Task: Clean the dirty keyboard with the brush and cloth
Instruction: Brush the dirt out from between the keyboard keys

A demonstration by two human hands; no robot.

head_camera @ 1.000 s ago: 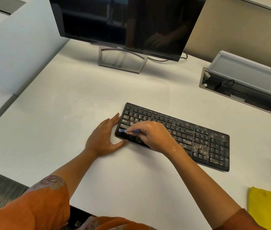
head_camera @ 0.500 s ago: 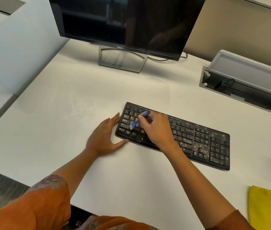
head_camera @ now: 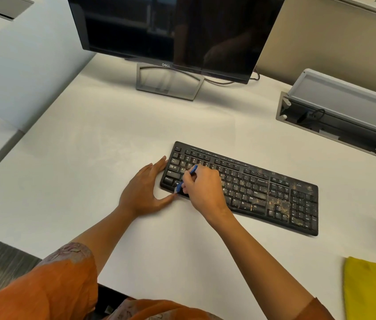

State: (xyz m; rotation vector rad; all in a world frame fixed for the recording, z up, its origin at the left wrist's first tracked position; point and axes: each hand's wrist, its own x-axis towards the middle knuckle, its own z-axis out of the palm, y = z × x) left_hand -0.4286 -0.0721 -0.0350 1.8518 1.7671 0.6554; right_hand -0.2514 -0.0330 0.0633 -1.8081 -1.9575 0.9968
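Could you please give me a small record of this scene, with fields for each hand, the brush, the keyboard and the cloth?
left hand: open, rests against the keyboard's left end
right hand: grips the brush
brush: blue, tip at the keyboard's near-left corner
keyboard: black, dirt mostly on its right part
cloth: yellow, untouched, at the desk's right edge

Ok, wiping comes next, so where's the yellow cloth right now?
In the head view the yellow cloth lies untouched at the desk's near right corner, nearer than the keyboard's right end.
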